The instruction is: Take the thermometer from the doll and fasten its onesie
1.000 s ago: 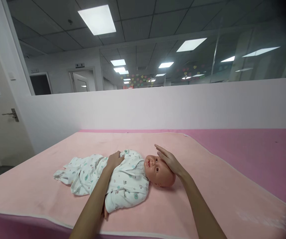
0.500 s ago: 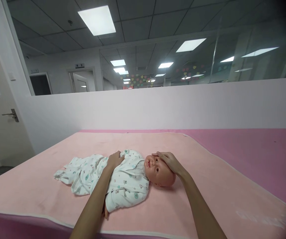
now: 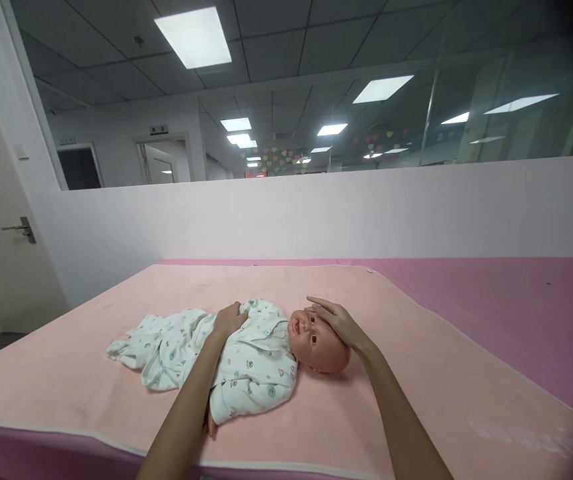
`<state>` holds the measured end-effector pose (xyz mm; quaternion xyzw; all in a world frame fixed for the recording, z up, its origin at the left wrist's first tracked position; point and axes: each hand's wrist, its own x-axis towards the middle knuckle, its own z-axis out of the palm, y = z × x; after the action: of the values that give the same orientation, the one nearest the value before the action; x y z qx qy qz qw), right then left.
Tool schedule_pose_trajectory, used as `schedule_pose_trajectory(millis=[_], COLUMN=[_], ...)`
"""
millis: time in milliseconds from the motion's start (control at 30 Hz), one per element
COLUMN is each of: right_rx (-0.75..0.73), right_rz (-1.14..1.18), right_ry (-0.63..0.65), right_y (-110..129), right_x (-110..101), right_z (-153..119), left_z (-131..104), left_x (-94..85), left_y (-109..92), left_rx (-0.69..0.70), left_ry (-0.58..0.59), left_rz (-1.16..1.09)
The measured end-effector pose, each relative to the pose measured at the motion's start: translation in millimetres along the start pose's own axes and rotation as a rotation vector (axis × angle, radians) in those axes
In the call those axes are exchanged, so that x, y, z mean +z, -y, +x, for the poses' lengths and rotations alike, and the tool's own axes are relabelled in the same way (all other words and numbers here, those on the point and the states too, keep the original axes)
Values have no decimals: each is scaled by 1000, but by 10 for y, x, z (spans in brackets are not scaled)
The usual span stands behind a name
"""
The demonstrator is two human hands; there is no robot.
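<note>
A baby doll [image 3: 254, 373] in a white printed outfit lies on its back on a pink mat [image 3: 336, 427], its head to the right and its legs to the left. My left hand [image 3: 230, 320] rests flat on the doll's belly, its fingertips on the cloth. Against the top of the doll's bald head [image 3: 319, 343] lies my right hand [image 3: 336, 320], palm on the forehead, with one finger raised clear of it. Neither hand grips anything. One small doll hand shows beside my left forearm, near the mat's front edge.
Behind the mat stands a low white wall [image 3: 316, 213] with glass above it. A door with a metal handle [image 3: 25, 229] is at the left. Darker pink padding [image 3: 526, 313] shows beyond the mat's right edge.
One finger of my right hand has lifted off the doll's head and spread away from the others. My left hand remains on the belly.
</note>
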<state>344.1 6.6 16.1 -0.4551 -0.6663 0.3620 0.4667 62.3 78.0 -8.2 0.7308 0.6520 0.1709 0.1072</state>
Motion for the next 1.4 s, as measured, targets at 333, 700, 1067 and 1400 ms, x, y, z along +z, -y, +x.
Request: schedule_pose_trajectory(millis=[333, 700, 1067, 1400], right_rx=[9, -22, 12, 4], right_rz=[40, 13, -11, -17], right_ry=[8, 81, 63, 40], right_y=[55, 76, 149, 161], right_x=[10, 8, 34, 43], right_z=[-45, -43, -82, -72], left_z=[-5, 11, 3, 9], left_x=[5, 15, 4, 9], left_y=[9, 19, 4, 6], left_rx=[14, 11, -5, 6], left_ry=[-5, -6, 0, -1], left_rz=[-9, -13, -15, -16])
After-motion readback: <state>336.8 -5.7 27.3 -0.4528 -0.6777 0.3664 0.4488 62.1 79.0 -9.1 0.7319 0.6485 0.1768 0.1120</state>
